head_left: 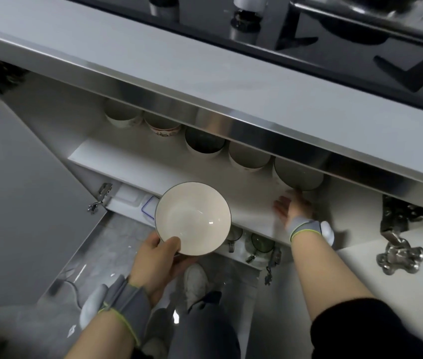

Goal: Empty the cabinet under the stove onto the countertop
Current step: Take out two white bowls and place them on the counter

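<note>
The left hand [158, 257] gripped a round white ceramic bowl with a thin dark rim [193, 218], thumb over its near edge. Right of it, the right hand [292, 207], fingers loosely spread, touched a pale bowl [298, 174] on the white cabinet shelf [127, 161].

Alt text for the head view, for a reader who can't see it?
A person's left hand holds a white bowl in front of the open cabinet, while the right hand reaches toward the rightmost bowl in a row of five on the upper shelf. The countertop runs above.
</note>
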